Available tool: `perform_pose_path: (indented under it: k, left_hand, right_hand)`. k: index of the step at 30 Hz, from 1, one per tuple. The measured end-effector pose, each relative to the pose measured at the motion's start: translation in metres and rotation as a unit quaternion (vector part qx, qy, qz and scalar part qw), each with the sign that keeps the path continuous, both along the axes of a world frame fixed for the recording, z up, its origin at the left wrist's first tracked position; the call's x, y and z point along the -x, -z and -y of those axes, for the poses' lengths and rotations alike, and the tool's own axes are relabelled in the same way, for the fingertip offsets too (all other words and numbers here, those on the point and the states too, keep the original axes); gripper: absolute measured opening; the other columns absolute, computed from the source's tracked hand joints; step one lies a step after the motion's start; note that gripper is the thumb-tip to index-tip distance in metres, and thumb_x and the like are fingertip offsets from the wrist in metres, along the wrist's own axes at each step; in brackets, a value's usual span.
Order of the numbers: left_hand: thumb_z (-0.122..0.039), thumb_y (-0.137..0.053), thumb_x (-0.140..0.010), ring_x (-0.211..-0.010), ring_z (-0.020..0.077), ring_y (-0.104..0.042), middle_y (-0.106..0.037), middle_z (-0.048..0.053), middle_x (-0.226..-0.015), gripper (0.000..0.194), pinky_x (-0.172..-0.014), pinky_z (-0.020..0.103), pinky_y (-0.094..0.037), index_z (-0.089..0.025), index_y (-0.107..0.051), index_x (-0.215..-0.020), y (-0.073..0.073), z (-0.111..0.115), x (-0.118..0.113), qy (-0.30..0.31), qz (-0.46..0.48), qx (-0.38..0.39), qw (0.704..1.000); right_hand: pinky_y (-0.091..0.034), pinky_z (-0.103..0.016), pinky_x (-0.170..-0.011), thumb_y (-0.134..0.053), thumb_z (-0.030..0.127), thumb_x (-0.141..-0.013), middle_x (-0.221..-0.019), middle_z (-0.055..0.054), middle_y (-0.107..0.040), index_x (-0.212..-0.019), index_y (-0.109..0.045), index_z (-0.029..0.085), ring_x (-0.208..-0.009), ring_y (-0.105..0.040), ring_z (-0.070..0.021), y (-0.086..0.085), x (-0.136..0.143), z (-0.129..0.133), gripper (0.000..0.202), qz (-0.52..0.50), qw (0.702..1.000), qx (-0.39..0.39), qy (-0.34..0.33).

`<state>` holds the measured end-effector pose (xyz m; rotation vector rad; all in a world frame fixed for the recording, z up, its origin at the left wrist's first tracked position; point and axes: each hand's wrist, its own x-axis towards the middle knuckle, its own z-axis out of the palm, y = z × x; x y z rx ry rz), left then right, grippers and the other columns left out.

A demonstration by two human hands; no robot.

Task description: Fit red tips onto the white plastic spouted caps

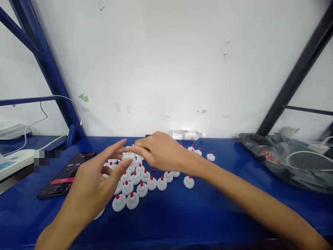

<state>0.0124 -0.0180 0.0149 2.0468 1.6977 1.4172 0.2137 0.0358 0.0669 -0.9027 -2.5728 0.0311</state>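
Observation:
Between the thumb and fingers of my left hand (95, 182) is a white round nozzle cap (129, 157), raised above the table. My right hand (161, 151) reaches in from the right, its fingers pinched together at the top of that cap. Whatever sits between those fingertips is hidden. Below both hands, many white nozzle caps with small red tips (132, 201) stand upright in a cluster. One nozzle cap (188, 182) stands apart under my right forearm, and another (211, 156) is farther back. A loose red tip (154, 170) lies among them.
A phone showing a timer (74, 166) lies left on the blue table (208, 222). Along the wall lies a clear plastic bottle (186, 134). To the right is a dark plastic bag (299, 173) with small red pieces (270, 155) on it. A white power strip (19, 160) sits far left.

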Motion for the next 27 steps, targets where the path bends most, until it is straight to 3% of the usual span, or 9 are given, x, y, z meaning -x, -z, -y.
perform_pose_path:
  k: [3, 7, 11, 15, 18, 23, 27]
  left_hand:
    - [-0.074, -0.047, -0.096, -0.066, 0.0187, -0.071, -0.083, 0.002, -0.109, 0.063, -0.060, 0.029, -0.058, -0.030, -0.071, -0.136, -0.002, -0.001, 0.014, -0.038, -0.007, -0.003, 0.999]
    - [-0.070, -0.049, -0.096, -0.054, 0.0161, -0.064, -0.083, -0.001, -0.096, 0.051, -0.050, 0.029, -0.051, -0.033, -0.077, -0.116, -0.002, -0.002, 0.029, -0.074, -0.042, 0.015, 0.996]
    - [-0.062, -0.051, -0.095, -0.052, 0.0143, -0.063, -0.081, -0.006, -0.088, 0.041, -0.052, 0.028, -0.052, -0.033, -0.079, -0.103, -0.001, -0.004, 0.027, -0.050, -0.067, -0.020, 0.996]
    - [-0.060, -0.055, -0.094, -0.049, 0.0139, -0.062, -0.081, -0.003, -0.085, 0.039, -0.048, 0.028, -0.049, -0.031, -0.081, -0.097, 0.000, -0.005, 0.018, -0.044, -0.054, -0.023, 0.997]
    - [-0.058, -0.055, -0.094, -0.051, 0.0157, -0.064, -0.081, -0.002, -0.084, 0.038, -0.051, 0.030, -0.051, -0.031, -0.081, -0.094, -0.001, -0.004, 0.014, -0.041, -0.054, -0.028, 0.997]
    - [-0.060, -0.054, -0.094, -0.052, 0.0165, -0.064, -0.081, -0.003, -0.083, 0.039, -0.053, 0.031, -0.051, -0.032, -0.081, -0.093, -0.002, -0.005, 0.013, -0.029, -0.050, -0.033, 0.998]
    - [-0.060, -0.054, -0.095, -0.059, 0.0182, -0.069, -0.082, -0.002, -0.087, 0.039, -0.054, 0.030, -0.052, -0.032, -0.081, -0.095, 0.000, -0.006, 0.020, -0.029, -0.054, -0.031, 0.998]
  right_hand:
    - [-0.027, -0.033, -0.061, -0.041, 0.045, -0.113, -0.071, -0.002, -0.063, -0.074, -0.062, 0.019, -0.060, -0.043, -0.0138, -0.007, -0.015, -0.013, 0.051, 0.082, 0.992, 0.033, 0.089]
    - [-0.034, -0.032, -0.059, -0.056, 0.039, -0.106, -0.064, -0.003, -0.062, -0.068, -0.066, 0.018, -0.056, -0.049, -0.0145, 0.003, -0.031, -0.039, 0.044, 0.199, 0.960, 0.127, 0.154]
    - [-0.041, -0.032, -0.057, -0.069, 0.058, -0.098, -0.059, -0.003, -0.061, -0.059, -0.064, 0.018, -0.051, -0.052, -0.0151, 0.012, -0.041, -0.057, 0.056, 0.245, 0.935, 0.182, 0.179]
    - [-0.044, -0.035, -0.062, -0.055, 0.072, -0.101, -0.065, -0.009, -0.067, -0.063, -0.068, 0.017, -0.058, -0.062, -0.0208, 0.010, -0.044, -0.059, 0.068, 0.241, 0.936, 0.161, 0.199]
    - [-0.043, -0.035, -0.065, -0.047, 0.066, -0.107, -0.071, -0.013, -0.072, -0.071, -0.072, 0.016, -0.068, -0.067, -0.0248, 0.008, -0.037, -0.053, 0.066, 0.220, 0.951, 0.108, 0.189]
    - [-0.044, -0.032, -0.070, -0.057, 0.052, -0.107, -0.092, -0.010, -0.080, -0.105, -0.077, 0.020, -0.085, -0.073, -0.0254, 0.018, -0.009, -0.047, 0.038, 0.191, 0.973, 0.040, 0.119]
    - [-0.047, -0.034, -0.072, -0.048, 0.059, -0.108, -0.097, -0.015, -0.081, -0.097, -0.078, 0.017, -0.089, -0.075, -0.0288, 0.030, 0.022, -0.054, 0.053, 0.200, 0.975, 0.036, 0.087]
